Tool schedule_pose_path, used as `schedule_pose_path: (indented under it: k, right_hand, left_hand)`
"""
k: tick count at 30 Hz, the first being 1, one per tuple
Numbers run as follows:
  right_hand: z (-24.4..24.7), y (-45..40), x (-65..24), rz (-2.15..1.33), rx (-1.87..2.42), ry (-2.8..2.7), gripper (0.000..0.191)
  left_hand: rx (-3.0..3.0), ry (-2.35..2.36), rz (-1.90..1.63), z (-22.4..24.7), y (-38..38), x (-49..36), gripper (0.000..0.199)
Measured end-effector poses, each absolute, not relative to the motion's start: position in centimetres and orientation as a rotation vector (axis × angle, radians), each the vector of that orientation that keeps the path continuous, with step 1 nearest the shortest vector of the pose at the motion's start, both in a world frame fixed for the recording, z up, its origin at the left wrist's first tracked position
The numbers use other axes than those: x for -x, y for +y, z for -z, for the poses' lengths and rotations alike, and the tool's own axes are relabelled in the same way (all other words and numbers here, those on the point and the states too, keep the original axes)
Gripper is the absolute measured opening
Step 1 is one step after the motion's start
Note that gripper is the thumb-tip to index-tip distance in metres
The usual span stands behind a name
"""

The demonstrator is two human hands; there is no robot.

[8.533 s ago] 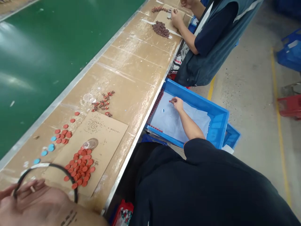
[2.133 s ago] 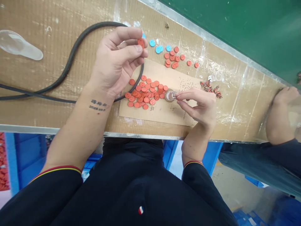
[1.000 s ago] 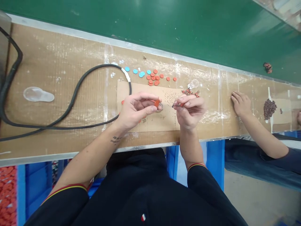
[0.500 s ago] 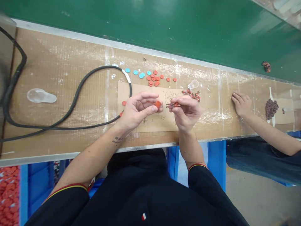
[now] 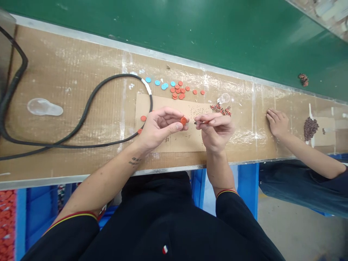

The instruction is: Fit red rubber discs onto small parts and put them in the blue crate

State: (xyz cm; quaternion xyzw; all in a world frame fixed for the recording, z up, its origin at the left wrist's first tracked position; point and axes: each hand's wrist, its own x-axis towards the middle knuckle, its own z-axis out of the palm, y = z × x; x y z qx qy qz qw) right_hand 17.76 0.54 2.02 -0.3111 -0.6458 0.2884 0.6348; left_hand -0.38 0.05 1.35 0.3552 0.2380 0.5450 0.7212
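Note:
Between the thumb and fingers of my left hand (image 5: 162, 127) is a round orange disc (image 5: 183, 120), its face turned to the right. My right hand (image 5: 217, 131) pinches a small bundle of red and dark wire pieces (image 5: 203, 122), mostly covered by the fingers. A short gap separates the two hands above a cardboard sheet (image 5: 179, 145) strewn with tiny bits. Several orange discs (image 5: 182, 90) and blue discs (image 5: 164, 86) lie beyond the sheet. Behind my right hand is a pile of red and dark wire pieces (image 5: 221, 108).
A black cable (image 5: 89, 105) loops across the left side near a clear plastic scoop (image 5: 45, 107). Another scoop (image 5: 223, 98) lies by the wire pile. At right, another person's hand (image 5: 278, 123) rests near a brown pile (image 5: 310, 128). A green surface (image 5: 174, 29) runs along the back.
The fingers of my right hand have shifted around the wire bundle, hiding more of it. My left hand still holds the disc, nearly in place. The view has shifted slightly.

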Motion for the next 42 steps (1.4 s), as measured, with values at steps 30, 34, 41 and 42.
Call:
schedule_pose_path:
  k: [30, 34, 41, 42]
  right_hand:
    - [-2.4, 1.9, -20.5, -0.364, 0.936, -2.001, 0.018]
    - [-2.4, 2.1, -20.7, -0.386, 1.005, -2.135, 0.021]
    - [-2.6, 2.0, -20.6, -0.402, 1.017, -2.24, 0.026]
    - [-2.6, 2.0, -20.6, -0.391, 1.025, -2.243, 0.026]
  left_hand:
    - [-0.752, 0.654, -1.461, -1.1, 3.1, 4.1, 0.03]
    - [-0.714, 0.657, -1.471, -0.6, 3.5, 4.6, 0.031]
    - [-0.728, 0.748, -1.46, -0.7, 3.3, 4.5, 0.038]
    - [-0.738, 0.758, -1.461, -0.9, 3.2, 4.5, 0.038]
